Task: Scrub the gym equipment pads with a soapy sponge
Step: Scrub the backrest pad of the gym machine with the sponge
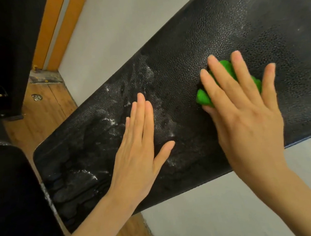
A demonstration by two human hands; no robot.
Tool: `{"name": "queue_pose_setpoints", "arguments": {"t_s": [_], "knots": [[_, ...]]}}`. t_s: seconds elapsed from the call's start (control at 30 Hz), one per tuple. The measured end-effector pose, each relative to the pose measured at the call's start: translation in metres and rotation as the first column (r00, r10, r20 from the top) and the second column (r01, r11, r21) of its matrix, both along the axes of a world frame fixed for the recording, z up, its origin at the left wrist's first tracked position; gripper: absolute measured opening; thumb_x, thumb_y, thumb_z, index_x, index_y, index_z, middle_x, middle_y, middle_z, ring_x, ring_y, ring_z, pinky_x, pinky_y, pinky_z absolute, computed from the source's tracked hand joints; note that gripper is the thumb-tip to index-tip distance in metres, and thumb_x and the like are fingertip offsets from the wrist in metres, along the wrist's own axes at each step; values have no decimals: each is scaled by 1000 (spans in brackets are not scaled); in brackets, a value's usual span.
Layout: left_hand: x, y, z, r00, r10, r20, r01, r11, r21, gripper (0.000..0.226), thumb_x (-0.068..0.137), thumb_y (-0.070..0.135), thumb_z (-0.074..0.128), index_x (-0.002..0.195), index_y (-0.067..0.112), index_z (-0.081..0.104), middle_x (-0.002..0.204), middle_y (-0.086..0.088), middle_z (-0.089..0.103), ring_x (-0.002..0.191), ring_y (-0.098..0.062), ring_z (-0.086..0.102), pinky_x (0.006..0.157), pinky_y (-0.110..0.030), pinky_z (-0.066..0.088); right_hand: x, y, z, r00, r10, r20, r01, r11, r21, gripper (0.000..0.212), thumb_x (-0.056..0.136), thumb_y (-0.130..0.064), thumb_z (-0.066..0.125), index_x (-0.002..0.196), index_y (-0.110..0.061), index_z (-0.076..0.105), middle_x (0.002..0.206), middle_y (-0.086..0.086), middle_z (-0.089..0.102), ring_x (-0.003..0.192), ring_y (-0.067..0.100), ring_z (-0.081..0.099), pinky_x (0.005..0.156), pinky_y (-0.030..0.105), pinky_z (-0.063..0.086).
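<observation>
1. Scrubbing step is under way: right hand (244, 110) is pressing a green sponge (228, 81) onto the black textured bench pad (255, 24), fingers spread over it, thumb tucked at its near edge
2. Left hand (136, 147) is lying flat on the pad, fingers straight and together, thumb out, holding nothing, likely bracing
3. Suds are showing on the pad's left half; the upper right part is looking drier, so the next stroke probably needs to go that way
4. Pad's far and near long edges are running close to the sponge; grey floor (216, 216) is lying open on both sides
5. Second black pad (11, 196) is sitting just beside the left end, limiting room there
</observation>
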State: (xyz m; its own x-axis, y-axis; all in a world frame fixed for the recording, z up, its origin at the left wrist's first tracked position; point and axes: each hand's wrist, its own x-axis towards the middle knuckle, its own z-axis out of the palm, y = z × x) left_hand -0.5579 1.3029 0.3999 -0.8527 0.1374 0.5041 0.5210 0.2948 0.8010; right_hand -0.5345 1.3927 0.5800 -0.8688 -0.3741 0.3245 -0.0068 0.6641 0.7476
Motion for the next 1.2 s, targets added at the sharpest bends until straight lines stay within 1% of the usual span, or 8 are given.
{"name": "queue_pose_setpoints", "arguments": {"t_s": [0.2,0.37,0.53,0.63,0.73,0.93,1.1,1.2], "knots": [[0,0,-2,1000,-4,-1,4,1000,-7,80,101,56,25,157,6,-1,166,-7,-13,153,-15,-7,123,-31,5,9,-1,-34,979,85,185,-102,991,85,45,101,-24,50,144,-13,45,154,2,34,144,27,26,120,48,10],[0,2,-2,1000,10,6,-10,1000,-29,81,101,58,22,157,6,-2,166,-7,-14,153,-16,-8,122,-29,2,3,5,6,998,26,-49,-27,999,-23,43,101,-28,49,141,-12,48,151,3,39,143,30,29,118,50,9],[-1,3,-5,1000,-4,-5,4,1000,-2,80,101,57,23,157,5,0,166,-7,-14,153,-17,-7,123,-31,3,16,-4,-48,985,72,157,-79,996,40,45,100,-27,52,143,-13,47,153,1,36,144,28,28,119,48,11],[-1,2,-3,1000,-6,8,7,1000,-13,80,101,57,22,157,6,-2,166,-7,-14,153,-17,-7,122,-34,6,16,8,-7,998,44,51,-47,997,63,41,105,-28,44,144,-15,45,153,0,35,144,27,27,119,48,7],[0,2,-2,1000,-1,9,1,1000,-1,80,101,59,20,157,8,-4,166,-6,-14,153,-16,-7,122,-32,4,13,8,7,997,5,-82,-9,998,-56,41,104,-24,46,143,-11,45,153,3,37,144,29,26,119,48,3],[10,-3,-4,998,-55,13,54,998,44,80,100,55,28,157,8,-2,166,-5,-15,153,-16,-7,123,-31,3,33,0,-50,990,42,137,-46,999,26,46,102,-23,49,145,-13,42,155,1,32,145,26,26,120,47,8],[26,1,-14,999,-34,-27,33,998,-44,80,101,56,26,158,5,1,166,-9,-7,153,-19,-1,122,-36,10,25,7,-7,994,-19,-106,9,995,-95,43,102,-21,49,144,-11,44,153,3,36,145,28,25,119,50,4],[25,2,-17,998,-53,-35,52,998,-24,79,101,55,26,158,5,3,166,-9,-8,153,-19,-2,123,-36,10,40,-6,-54,1000,10,25,-8,997,-80,47,98,-18,52,144,-11,44,154,3,34,145,29,25,119,49,5]]}}
